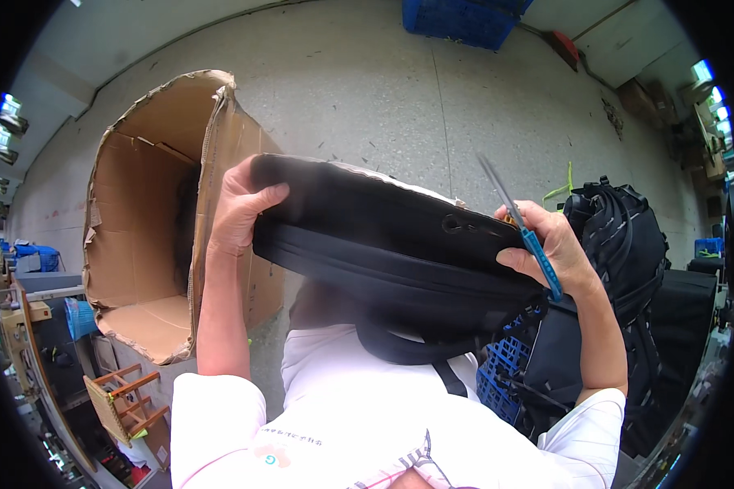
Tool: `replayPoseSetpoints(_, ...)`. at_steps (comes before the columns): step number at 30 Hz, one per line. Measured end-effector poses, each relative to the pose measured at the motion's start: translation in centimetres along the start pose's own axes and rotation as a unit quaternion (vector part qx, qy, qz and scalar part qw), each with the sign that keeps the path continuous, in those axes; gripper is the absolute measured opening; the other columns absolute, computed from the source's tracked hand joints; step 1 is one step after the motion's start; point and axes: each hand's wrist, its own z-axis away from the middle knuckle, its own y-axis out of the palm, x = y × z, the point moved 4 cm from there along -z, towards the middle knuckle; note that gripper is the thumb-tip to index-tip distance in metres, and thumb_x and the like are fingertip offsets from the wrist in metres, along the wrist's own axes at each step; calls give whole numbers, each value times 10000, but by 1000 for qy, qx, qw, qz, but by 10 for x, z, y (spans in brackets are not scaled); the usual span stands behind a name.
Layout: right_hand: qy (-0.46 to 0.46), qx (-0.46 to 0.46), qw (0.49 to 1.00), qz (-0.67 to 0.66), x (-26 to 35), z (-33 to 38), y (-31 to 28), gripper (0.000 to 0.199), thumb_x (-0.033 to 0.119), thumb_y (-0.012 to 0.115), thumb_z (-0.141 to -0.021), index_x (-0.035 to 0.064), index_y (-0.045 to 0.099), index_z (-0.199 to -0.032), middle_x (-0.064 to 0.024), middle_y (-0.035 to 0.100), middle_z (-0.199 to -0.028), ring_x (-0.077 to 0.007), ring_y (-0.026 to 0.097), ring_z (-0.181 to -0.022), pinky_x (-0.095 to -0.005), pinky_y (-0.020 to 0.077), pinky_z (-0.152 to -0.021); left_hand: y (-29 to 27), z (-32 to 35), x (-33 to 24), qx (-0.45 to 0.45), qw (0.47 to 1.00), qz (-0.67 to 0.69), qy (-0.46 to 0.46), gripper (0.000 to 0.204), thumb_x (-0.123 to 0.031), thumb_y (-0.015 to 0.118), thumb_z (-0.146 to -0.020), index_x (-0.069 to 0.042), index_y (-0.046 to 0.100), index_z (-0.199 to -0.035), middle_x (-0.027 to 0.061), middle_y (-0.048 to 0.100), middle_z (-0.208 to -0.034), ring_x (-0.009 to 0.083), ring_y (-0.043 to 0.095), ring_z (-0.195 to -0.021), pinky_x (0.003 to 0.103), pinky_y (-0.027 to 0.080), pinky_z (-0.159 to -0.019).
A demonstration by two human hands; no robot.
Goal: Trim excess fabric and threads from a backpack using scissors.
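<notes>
A black fabric bag [367, 204], probably a backpack, is stretched between my two hands in front of my body. My left hand [240, 204] grips its left end, thumb on the near face. At the right end, my right hand [546, 244] is closed on the top edge, with its thumb pressed on the fabric. Across that same hand lies a blue-handled tool [541, 262] with a slim metal blade pointing up and away. A pale edge runs along the bag's far side, and a black strap loop [400, 346] hangs below it.
A large open cardboard box [240, 130] stands on its side at left. Several black backpacks [616, 236] are piled at right, by a blue plastic crate [501, 375]. Another blue crate [461, 23] sits far off. A wooden stool [130, 399] is at lower left.
</notes>
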Motion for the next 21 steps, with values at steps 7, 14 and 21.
replayPoseSetpoints(7,-103,-5,948,302,24,3,-23,791,656,695,-536,58,521,-1024,-80,476,-793,-211,502,-706,-328,412,-613,7,-1,-3,18,999,32,20,261,-36,742,-662,-30,615,-890,66,649,-851,145,607,-799,267,482,-762)
replayPoseSetpoints(14,-159,17,883,441,40,-1,-18,654,594,669,-636,43,556,-971,-120,572,-767,-253,582,-754,-348,467,-683,8,-2,-1,30,998,57,28,253,-25,733,-670,-34,614,-893,63,649,-852,146,607,-801,268,487,-763)
replayPoseSetpoints(21,-198,31,874,442,35,-5,-9,531,518,633,-716,24,563,-897,-107,566,-637,-225,588,-608,-302,478,-564,3,1,3,25,998,60,24,305,-44,755,-651,-36,606,-917,66,650,-869,150,616,-804,274,496,-764)
